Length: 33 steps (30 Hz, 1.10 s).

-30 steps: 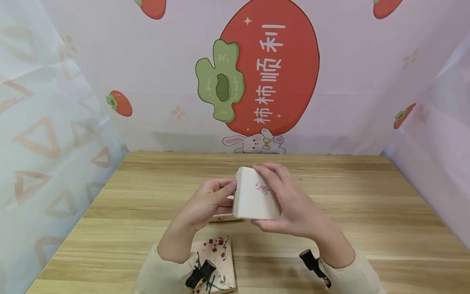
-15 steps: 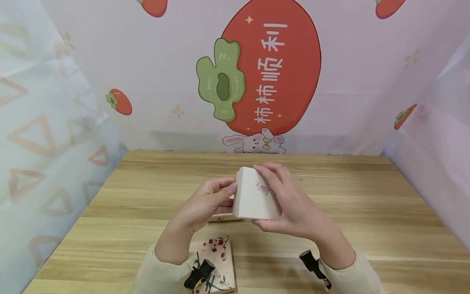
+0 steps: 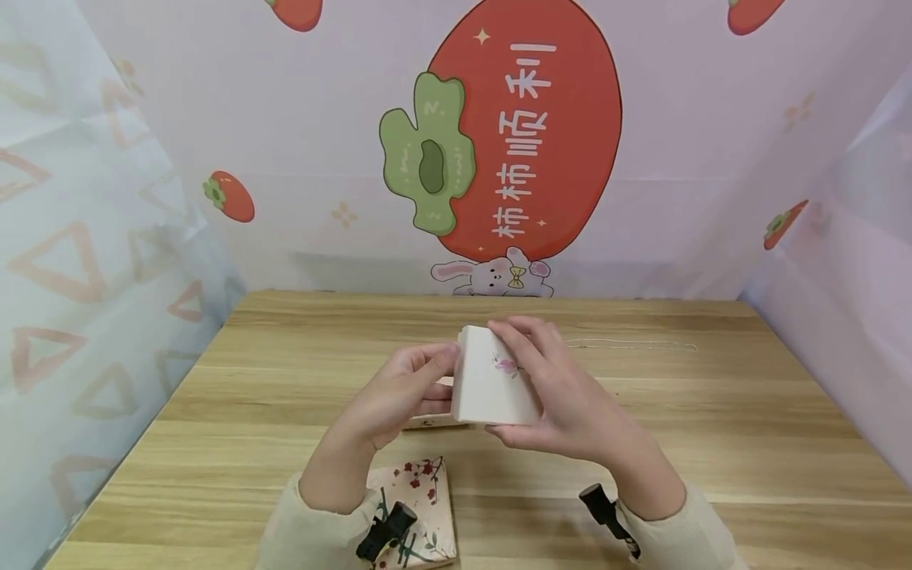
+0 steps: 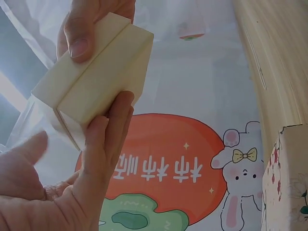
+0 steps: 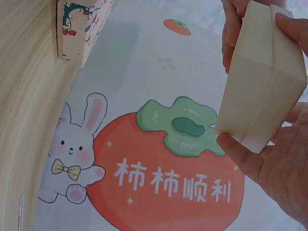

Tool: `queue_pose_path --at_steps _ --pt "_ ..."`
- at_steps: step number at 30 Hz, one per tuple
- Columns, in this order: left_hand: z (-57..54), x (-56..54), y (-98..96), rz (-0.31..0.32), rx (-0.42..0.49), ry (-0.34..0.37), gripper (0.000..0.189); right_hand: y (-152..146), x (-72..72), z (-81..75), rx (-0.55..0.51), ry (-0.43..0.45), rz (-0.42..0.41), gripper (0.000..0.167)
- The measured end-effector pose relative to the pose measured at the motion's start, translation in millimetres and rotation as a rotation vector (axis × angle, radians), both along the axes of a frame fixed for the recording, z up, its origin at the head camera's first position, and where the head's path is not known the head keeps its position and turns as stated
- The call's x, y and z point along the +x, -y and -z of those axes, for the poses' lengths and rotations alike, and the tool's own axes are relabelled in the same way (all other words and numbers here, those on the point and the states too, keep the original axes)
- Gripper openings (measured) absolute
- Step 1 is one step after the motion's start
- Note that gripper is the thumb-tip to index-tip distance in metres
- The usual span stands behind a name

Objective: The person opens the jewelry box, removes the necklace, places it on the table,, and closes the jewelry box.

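Observation:
A cream box (image 3: pixel 488 388) with a small pink flower printed on it is held upright above the table between both hands. My right hand (image 3: pixel 530 380) grips it from the right, fingers over the top and thumb under the bottom edge. My left hand (image 3: pixel 431 376) pinches its left edge. In the left wrist view the box (image 4: pixel 96 72) shows a seam along its side, with my left fingers (image 4: pixel 108 134) beneath it. The right wrist view has the box (image 5: pixel 262 82) resting against my right palm (image 5: pixel 274 163).
A cream box part (image 3: pixel 431 421) lies on the wooden table (image 3: pixel 249 412) under the hands, mostly hidden. A floral-printed box (image 3: pixel 420 507) sits near the front edge between my forearms. A thin chain (image 3: pixel 634 344) lies at the back right. Printed walls enclose three sides.

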<state>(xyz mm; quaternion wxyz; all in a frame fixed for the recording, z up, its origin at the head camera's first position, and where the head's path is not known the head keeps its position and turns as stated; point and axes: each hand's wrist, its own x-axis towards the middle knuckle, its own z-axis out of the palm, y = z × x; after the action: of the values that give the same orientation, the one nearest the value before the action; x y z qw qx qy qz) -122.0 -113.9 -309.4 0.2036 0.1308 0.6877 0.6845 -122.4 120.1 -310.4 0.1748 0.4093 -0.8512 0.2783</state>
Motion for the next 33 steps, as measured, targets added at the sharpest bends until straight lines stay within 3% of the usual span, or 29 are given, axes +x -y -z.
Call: queue_pose_path --at_steps 4,7,11,15,19,23,27,33 --pt "-2.4 1.5 -1.0 -0.006 -0.012 -0.009 0.056 1 0.7 0.1 0.003 0.022 -0.007 0.105" --pt "-4.7 1.8 -1.9 -0.024 -0.007 -0.014 0.052 0 -0.7 -0.5 -0.043 0.105 -0.045 0.105" --pt "-4.9 2.1 -2.4 -0.057 0.006 -0.021 0.05 -6 -5.8 1.2 -0.182 0.273 -0.11 0.098" --pt "-4.9 1.5 -1.1 -0.105 0.011 -0.025 0.05 -12 -13.7 4.0 -0.335 0.45 -0.143 0.079" --pt "-6.1 1.2 1.3 -0.137 0.008 -0.021 0.049 -17 -20.0 5.8 -0.469 0.706 -0.187 0.057" --pt "-6.9 1.1 1.7 -0.142 0.008 -0.022 0.049 -18 -22.9 5.6 -0.552 0.893 -0.195 0.052" --pt "-6.1 0.2 1.4 -0.142 0.01 -0.018 0.049 -16 -24.0 5.2 -0.599 0.962 -0.189 0.05" --pt "-4.1 -0.4 1.3 -0.151 0.011 -0.008 0.049 -13 -24.9 7.8 -0.617 0.967 -0.161 0.047"
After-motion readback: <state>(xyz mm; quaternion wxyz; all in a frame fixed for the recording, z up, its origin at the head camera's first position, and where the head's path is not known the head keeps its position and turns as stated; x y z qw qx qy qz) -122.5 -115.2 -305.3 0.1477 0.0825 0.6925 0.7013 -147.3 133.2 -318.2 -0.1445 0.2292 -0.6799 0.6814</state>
